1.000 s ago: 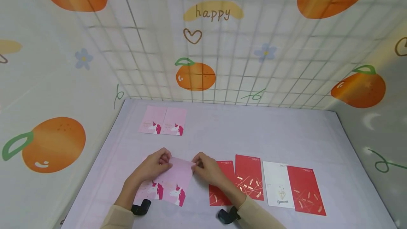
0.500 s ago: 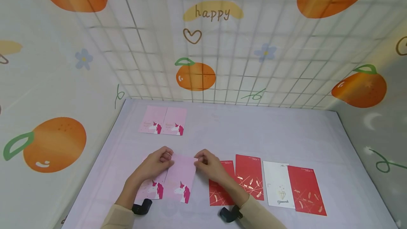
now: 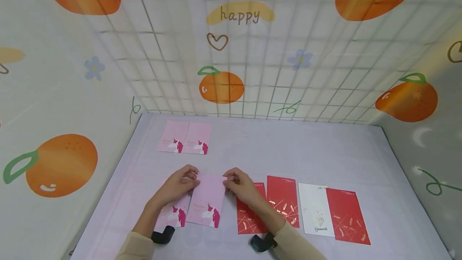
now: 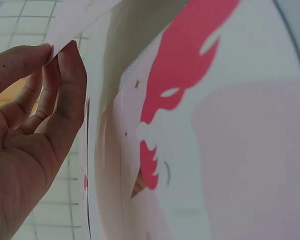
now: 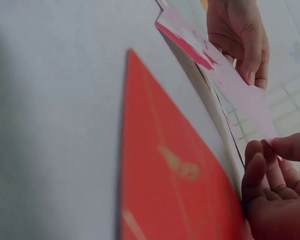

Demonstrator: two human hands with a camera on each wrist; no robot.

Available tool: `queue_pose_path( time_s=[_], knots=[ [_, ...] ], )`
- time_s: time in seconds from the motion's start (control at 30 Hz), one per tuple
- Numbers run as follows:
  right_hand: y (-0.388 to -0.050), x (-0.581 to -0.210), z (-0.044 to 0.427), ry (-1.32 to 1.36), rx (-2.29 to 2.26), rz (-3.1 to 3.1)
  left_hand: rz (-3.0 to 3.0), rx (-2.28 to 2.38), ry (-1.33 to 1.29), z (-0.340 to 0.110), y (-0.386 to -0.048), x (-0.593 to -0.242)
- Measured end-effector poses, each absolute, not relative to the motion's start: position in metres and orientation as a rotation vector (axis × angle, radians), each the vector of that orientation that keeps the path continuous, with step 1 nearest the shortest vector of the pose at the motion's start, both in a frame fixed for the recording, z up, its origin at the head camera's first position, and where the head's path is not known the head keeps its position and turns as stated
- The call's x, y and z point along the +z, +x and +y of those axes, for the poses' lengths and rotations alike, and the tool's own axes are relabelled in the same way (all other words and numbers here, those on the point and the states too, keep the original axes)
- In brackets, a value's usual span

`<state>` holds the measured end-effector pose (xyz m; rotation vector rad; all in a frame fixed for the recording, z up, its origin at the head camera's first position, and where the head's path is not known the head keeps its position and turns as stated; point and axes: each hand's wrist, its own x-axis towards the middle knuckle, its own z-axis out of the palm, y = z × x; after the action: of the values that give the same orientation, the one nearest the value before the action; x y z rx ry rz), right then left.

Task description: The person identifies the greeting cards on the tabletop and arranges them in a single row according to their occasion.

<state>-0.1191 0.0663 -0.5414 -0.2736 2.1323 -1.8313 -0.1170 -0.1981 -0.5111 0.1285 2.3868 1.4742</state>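
Observation:
A pink unicorn card (image 3: 206, 200) is pinched at its upper left corner by my left hand (image 3: 179, 183) and at its upper right corner by my right hand (image 3: 242, 187). Another pink unicorn card (image 3: 175, 214) lies to its left, partly hidden under my left hand and wrist. In the left wrist view, thumb and forefinger of the left hand (image 4: 35, 115) grip a card's corner. The right wrist view shows the pink card (image 5: 240, 92) stretched between the left hand (image 5: 242, 37) and the right hand (image 5: 280, 185).
Two pink unicorn cards (image 3: 197, 137) lie side by side at the back left. Along the front right are red cards (image 3: 283, 202) and a white card (image 3: 315, 210); my right forearm crosses the leftmost red one. Patterned cloth walls (image 3: 252, 63) surround the table (image 3: 288, 147).
The pinched pink card has shifted right and slightly back, its lower edge swinging right, off the pink card on the left. Both hands have moved slightly right with it.

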Motion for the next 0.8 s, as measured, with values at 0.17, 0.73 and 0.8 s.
queue_pose_path(
  time_s=[0.17, 0.73, 0.8],
  knots=[
    [-0.119, -0.54, 0.069, -0.269, -1.857, 2.115, 2.335, 1.523, 0.144, -0.197, -0.119, -0.513],
    [-0.122, -0.532, 0.084, -0.18, -1.928, 2.116, 2.245, 1.651, 0.162, -0.184, -0.12, -0.515],
    [-0.124, -0.532, 0.087, -0.166, -1.936, 2.128, 2.227, 1.65, 0.165, -0.181, -0.12, -0.515]
  ],
)
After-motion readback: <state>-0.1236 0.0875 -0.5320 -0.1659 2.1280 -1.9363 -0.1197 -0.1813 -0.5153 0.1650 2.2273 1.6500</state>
